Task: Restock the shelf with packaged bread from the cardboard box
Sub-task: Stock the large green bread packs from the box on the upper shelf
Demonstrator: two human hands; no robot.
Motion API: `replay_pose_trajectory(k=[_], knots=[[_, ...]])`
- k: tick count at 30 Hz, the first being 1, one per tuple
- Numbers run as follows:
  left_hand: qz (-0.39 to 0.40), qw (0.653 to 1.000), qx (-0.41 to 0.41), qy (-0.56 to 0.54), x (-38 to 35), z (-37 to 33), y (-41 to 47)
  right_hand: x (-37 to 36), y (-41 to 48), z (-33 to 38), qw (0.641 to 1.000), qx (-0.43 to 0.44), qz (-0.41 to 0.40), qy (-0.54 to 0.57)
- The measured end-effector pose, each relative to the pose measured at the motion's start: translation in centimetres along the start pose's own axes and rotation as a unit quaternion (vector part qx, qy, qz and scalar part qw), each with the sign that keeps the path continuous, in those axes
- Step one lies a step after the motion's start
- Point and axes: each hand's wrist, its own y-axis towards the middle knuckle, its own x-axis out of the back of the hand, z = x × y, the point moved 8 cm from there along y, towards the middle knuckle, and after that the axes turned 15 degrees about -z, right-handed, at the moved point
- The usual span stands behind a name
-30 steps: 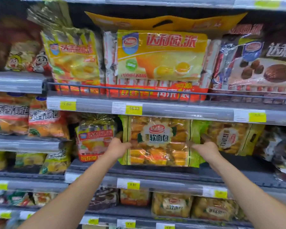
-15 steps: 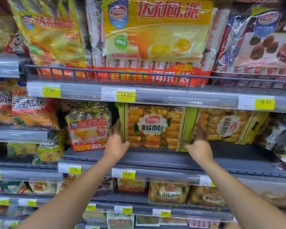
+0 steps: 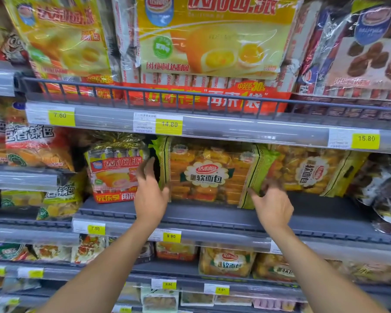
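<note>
Bread pack (image 3: 209, 175) placed on shelf (image 3: 212, 214); left hand (image 3: 151, 195) spread beside it, right hand (image 3: 272, 204) blurred, grip unclear. Next, prob.: another from box.

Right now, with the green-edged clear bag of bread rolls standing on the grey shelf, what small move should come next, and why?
Probably draw both hands back to fetch another pack. The green-edged clear bag of bread rolls stands upright on the grey shelf, and the left hand and right hand flank it open, gripping nothing.
</note>
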Motion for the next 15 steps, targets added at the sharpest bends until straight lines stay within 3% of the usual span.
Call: replay_pose_trajectory(k=[4,7,10,15], knots=[[0.032,0.999,-0.024,-0.010,-0.7,-1.4,0.7,-0.9,-0.3,1.0,0.994,-0.002,0.034,0.102],[0.038,0.993,-0.101,0.056,-0.5,-2.7,0.2,-0.7,-0.7,3.3,0.985,0.163,0.028,0.049],[0.043,0.946,-0.257,0.191,-1.8,-3.4,-0.8,-1.5,-2.0,4.8,0.941,0.329,0.047,-0.056],[0.080,0.919,-0.303,0.240,-3.9,-2.7,-0.6,-2.7,-2.4,5.8,0.903,0.402,0.089,-0.124]])
